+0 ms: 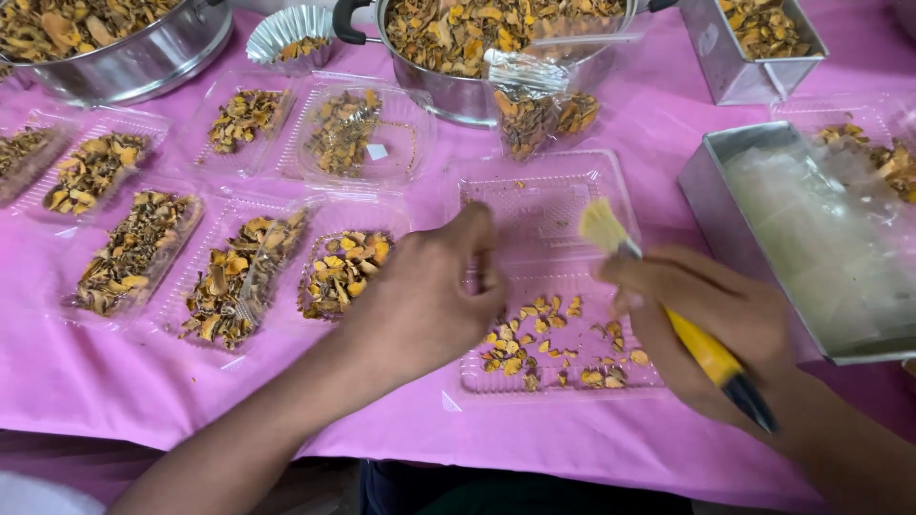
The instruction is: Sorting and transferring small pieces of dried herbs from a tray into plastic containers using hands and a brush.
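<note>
Our right hand point(711, 319) has its fingers clenched round one brush point(668, 319); our left hand point(429, 296), fingers curled and empty, rests at nine o'clock of the open tray point(549, 215), centre table point(95, 381). Two pots at twelve.

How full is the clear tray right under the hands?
Barely filled: the clear tray holds scattered dried pieces in its near half only; the far half is bare.
</note>
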